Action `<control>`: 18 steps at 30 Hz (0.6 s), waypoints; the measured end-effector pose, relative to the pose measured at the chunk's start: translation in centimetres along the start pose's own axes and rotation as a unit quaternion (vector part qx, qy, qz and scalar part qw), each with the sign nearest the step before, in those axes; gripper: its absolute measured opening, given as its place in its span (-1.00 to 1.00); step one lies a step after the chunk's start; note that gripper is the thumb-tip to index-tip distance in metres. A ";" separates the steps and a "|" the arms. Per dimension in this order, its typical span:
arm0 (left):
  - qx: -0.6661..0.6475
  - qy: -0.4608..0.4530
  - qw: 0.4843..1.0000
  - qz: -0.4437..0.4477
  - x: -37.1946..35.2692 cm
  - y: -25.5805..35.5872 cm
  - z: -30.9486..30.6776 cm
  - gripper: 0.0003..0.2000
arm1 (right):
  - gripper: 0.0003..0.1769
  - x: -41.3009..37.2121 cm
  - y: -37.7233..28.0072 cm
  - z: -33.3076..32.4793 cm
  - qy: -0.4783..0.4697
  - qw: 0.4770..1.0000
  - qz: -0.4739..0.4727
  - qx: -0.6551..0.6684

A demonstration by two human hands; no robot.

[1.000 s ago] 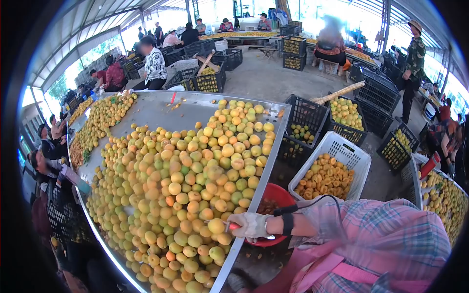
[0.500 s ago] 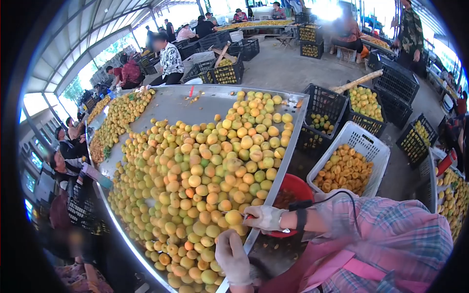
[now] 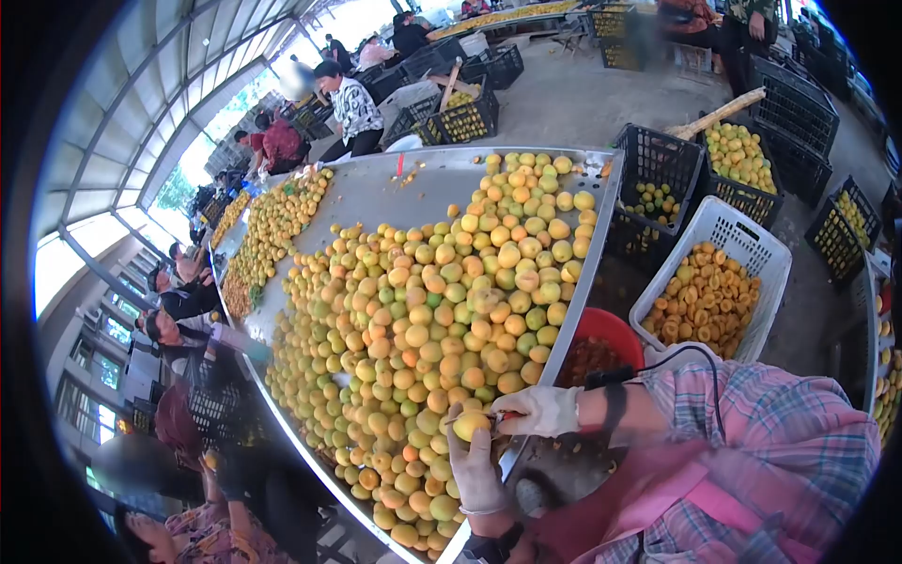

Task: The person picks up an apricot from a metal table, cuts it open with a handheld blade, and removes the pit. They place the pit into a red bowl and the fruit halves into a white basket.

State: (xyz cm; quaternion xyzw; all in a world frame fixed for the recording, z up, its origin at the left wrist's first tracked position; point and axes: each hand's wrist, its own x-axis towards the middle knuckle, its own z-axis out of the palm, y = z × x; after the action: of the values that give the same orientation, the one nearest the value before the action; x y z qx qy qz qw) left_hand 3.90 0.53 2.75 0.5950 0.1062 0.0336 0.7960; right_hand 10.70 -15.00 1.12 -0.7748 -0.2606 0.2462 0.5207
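Note:
My left hand [image 3: 477, 475], in a pale glove, grips a yellow apricot [image 3: 470, 425] over the near edge of the heap. My right hand [image 3: 542, 411], also gloved, is closed around a small tool [image 3: 505, 415] that shows a bit of red and a thin metal part. The tool meets the right side of the held apricot; its tip is hidden. Under and beyond both hands, a large heap of yellow to orange apricots [image 3: 413, 320] covers much of a metal table [image 3: 376, 193] with a raised rim.
Right of the table stand a red bucket [image 3: 615, 324] with brownish contents, a white crate [image 3: 775, 273] of split apricots and black crates [image 3: 658, 155] of fruit. A wooden stick [image 3: 719, 115] lies across the crates. Several people sit along the left side and farther back.
My view has swung, shifting the table and crates rightward. My left hand, lower beside the heap before, has come up to the right hand and now grips an apricot against the tool.

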 end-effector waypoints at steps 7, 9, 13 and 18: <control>0.052 -0.029 0.998 0.002 0.3 -1.3 -2.1 -0.53 | -0.60 -0.1 0.2 0.1 -0.015 0.999 -0.037 0.011; 0.007 -0.053 0.998 -0.033 0.8 -2.4 -3.5 -0.53 | -0.60 0.2 0.6 -0.1 -0.038 0.999 -0.028 0.011; -0.092 -0.029 0.994 -0.052 0.4 -1.3 -2.7 -0.52 | -0.59 0.7 0.1 -0.5 -0.083 0.996 0.004 -0.031; -0.205 -0.021 0.977 -0.047 1.0 -2.1 -5.3 -0.54 | -0.65 0.8 -2.6 -2.4 -0.034 0.991 0.059 0.119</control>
State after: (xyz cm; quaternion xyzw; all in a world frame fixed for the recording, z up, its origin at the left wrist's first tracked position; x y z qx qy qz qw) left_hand 3.59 5.09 -0.86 0.4142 0.1081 0.0051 0.9037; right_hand 12.50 -15.24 4.22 -0.7121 -0.2010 0.3318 0.5851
